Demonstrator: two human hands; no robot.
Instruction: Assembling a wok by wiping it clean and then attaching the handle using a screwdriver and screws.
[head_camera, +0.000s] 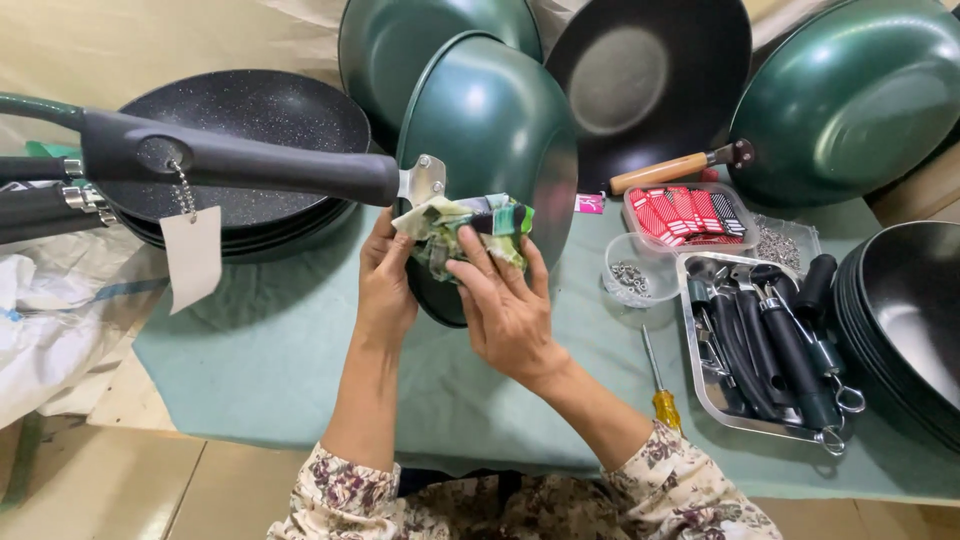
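White blank tag (192, 255) hanging from pan handle (240, 160), red-striped packets (685, 213) in tray
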